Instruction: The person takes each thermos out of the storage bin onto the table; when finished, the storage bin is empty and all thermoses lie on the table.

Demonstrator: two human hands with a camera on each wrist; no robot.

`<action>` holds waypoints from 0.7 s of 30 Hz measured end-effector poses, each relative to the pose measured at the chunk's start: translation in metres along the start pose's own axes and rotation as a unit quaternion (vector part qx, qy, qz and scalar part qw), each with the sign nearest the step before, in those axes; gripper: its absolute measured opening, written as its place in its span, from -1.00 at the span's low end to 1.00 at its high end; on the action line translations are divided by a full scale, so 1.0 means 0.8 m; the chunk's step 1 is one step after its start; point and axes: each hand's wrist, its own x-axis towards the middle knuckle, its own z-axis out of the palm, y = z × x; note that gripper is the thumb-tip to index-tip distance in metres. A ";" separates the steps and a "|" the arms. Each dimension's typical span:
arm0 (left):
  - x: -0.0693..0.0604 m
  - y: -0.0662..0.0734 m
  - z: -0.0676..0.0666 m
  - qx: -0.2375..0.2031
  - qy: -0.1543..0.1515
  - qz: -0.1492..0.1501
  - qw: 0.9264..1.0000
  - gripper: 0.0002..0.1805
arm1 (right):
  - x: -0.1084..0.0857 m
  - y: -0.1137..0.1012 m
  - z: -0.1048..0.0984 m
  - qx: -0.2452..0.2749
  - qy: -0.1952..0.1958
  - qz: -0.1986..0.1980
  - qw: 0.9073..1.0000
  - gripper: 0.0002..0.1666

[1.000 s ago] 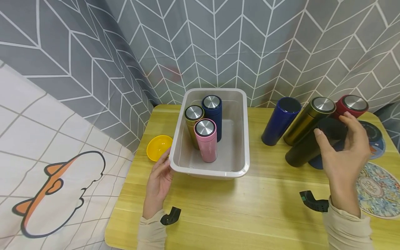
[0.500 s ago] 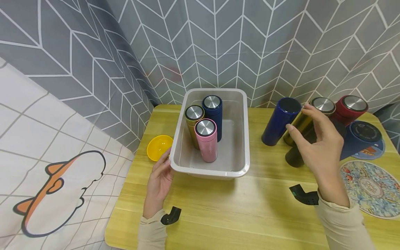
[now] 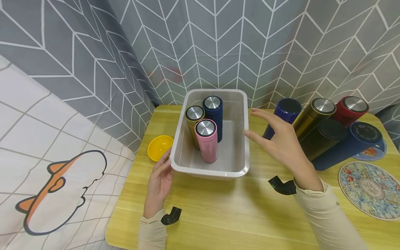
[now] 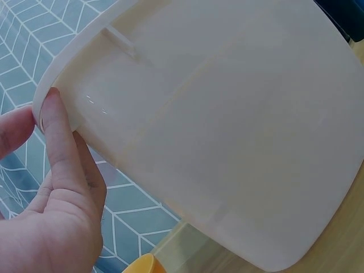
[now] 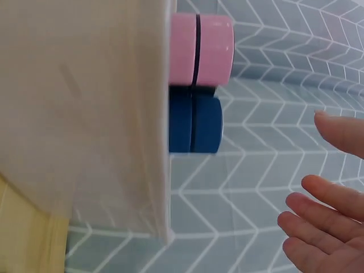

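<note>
In the head view a pale grey bin (image 3: pixel 240 139) holds a pink bottle (image 3: pixel 208 147), an olive-gold bottle (image 3: pixel 192 130) and a dark blue bottle (image 3: pixel 217 119), all upright. The left hand (image 3: pixel 160 185) grips the bin's front left corner; the left wrist view has its thumb and fingers around the rim (image 4: pixel 52 74). Thumb and fingers spread apart, the right hand (image 3: pixel 281 142) holds nothing and hovers by the bin's right side, partly in front of a glossy blue bottle (image 3: pixel 285 113). The right wrist view has that hand (image 5: pixel 330 222) beyond the rim, apart from the pink bottle (image 5: pixel 202 51).
On the right stand a gold bottle (image 3: pixel 307 118), a black one (image 3: pixel 322 139), a red one (image 3: pixel 347 111) and a blue one (image 3: pixel 347 146). Near them lie a patterned round mat (image 3: pixel 370 189) and a small coaster (image 3: pixel 373 152). A yellow bowl (image 3: pixel 160 147) sits left of the bin.
The right hand has moved left from the black bottle, past the gold and glossy blue ones, to the bin's right edge, empty throughout. The left hand and the bin have stayed in place.
</note>
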 end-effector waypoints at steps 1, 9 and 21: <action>0.000 0.000 0.000 -0.001 0.000 0.001 1.000 -0.51 | 0.003 -0.002 0.004 0.003 -0.005 -0.002 1.000 -0.33; 0.000 0.000 -0.001 0.005 0.001 0.001 1.000 -0.53 | 0.024 -0.019 0.029 0.026 -0.010 -0.048 0.998 -0.38; -0.001 0.000 0.000 0.000 -0.002 0.000 1.000 -0.53 | 0.054 -0.040 0.057 0.063 -0.042 -0.032 0.997 -0.37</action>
